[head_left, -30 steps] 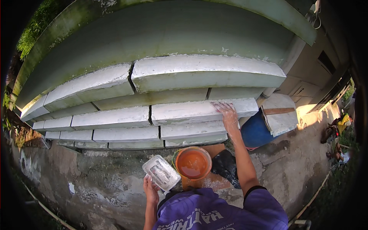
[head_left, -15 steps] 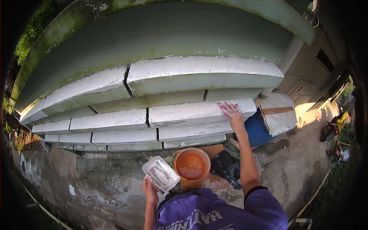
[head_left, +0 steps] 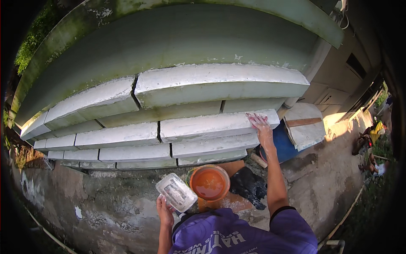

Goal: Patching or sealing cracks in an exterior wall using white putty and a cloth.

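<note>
My left hand (head_left: 164, 208) grips a rectangular plastic container (head_left: 176, 191) smeared with white material. My right hand (head_left: 262, 128) presses, fingers spread, on the white-coated top of a long stepped block (head_left: 203, 127), near its right end; something small and pinkish-red shows under and between the fingers, too small to make out. Just right of the container stands an orange-brown bucket (head_left: 209, 184) with liquid in it, on a brown board (head_left: 232, 203). A crumpled black item (head_left: 249, 188) lies beside the bucket.
More white-topped blocks (head_left: 101, 97) run in rows under a mossy green wall (head_left: 190, 34). A blue drum (head_left: 282, 142) with a pale board (head_left: 302, 127) on top stands right. Concrete ground (head_left: 110, 199), a thin pole (head_left: 347, 216) and mixed clutter (head_left: 372, 139) at the far right are also visible.
My right hand has slid a little to the right along the block's top, with more pinkish-red showing at its fingers. The view has shifted slightly; my left hand still holds the container.
</note>
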`<state>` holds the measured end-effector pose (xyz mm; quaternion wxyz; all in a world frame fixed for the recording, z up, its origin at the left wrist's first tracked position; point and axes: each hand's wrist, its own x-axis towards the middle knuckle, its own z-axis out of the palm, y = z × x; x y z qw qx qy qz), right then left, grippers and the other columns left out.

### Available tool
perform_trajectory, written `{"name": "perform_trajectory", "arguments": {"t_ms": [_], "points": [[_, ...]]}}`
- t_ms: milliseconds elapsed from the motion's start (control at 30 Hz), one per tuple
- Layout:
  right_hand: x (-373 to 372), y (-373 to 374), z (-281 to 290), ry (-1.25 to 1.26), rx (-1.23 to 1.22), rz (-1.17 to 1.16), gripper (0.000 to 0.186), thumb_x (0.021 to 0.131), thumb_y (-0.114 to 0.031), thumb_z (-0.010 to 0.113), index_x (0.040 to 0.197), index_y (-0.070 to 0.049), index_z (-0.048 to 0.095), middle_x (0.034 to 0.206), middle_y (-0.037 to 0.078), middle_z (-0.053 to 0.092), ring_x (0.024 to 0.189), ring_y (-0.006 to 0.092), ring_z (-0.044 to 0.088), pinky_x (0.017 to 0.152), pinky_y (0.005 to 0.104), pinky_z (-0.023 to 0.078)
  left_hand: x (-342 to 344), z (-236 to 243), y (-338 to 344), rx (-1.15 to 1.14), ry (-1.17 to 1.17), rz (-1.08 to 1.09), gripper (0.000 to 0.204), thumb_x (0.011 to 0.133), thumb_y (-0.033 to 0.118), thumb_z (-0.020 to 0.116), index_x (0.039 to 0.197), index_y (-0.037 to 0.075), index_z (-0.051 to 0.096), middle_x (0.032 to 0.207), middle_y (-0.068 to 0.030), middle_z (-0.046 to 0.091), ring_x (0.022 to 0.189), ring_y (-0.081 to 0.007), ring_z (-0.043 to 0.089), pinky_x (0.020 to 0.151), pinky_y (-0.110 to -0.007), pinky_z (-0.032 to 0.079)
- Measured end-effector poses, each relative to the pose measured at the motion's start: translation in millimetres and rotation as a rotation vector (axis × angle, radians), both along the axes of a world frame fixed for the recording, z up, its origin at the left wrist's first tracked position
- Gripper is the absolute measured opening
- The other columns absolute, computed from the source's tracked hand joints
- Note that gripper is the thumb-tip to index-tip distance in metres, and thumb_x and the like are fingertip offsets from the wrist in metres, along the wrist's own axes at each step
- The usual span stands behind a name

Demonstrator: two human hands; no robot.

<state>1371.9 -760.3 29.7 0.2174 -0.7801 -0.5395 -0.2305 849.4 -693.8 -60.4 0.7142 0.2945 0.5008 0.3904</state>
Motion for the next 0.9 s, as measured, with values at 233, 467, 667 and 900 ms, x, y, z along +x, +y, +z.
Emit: {"name": "perform_trajectory", "arguments": {"t_ms": [233,467,667,900], "points": [[-67.9,-14.4,48.3,0.543,-0.18,0.166,0.044,0.077,0.01,0.053,0.114,-0.008,0.069,0.118,0.015,0.066,0.114,0.0331,0.06,0.1,0.0403,0.046,0.2,-0.6,0.1,-0.002,0.009,0.056,0.029,0.098,0.031,0.055,0.123,0.015,0.053,0.096,0.0032,0.064,0.062,-0.0047,0.057,0.048,-0.021,0.049],[-47.9,23.3,16.3,0.11,-0.081,0.084,0.048,0.075,0.009,0.055,0.117,-0.01,0.068,0.128,0.012,0.062,0.124,0.0321,0.054,0.109,0.0441,0.036,5.6,2.7,-1.6,0.005,0.001,0.028,0.029,0.098,0.032,0.055,0.123,0.015,0.052,0.094,0.0033,0.063,0.061,-0.0042,0.056,0.048,-0.021,0.049],[-82.8,14.4,40.0,0.262,-0.154,0.212,0.046,0.074,0.01,0.056,0.114,-0.009,0.069,0.12,0.014,0.065,0.116,0.0324,0.059,0.102,0.0436,0.044,1.1,2.6,-2.6,0.016,0.004,0.06,0.029,0.099,0.031,0.055,0.123,0.015,0.053,0.095,0.0039,0.062,0.06,-0.0037,0.055,0.048,-0.021,0.05],[-76.0,56.2,24.6,0.209,-0.075,0.21,0.039,0.074,0.01,0.056,0.106,-0.007,0.071,0.111,0.015,0.068,0.107,0.0345,0.063,0.094,0.0429,0.05,0.8,2.3,1.3,0.003,0.023,0.042,0.03,0.099,0.032,0.055,0.124,0.016,0.053,0.097,0.0048,0.06,0.062,-0.0041,0.052,0.051,-0.021,0.049]]}}
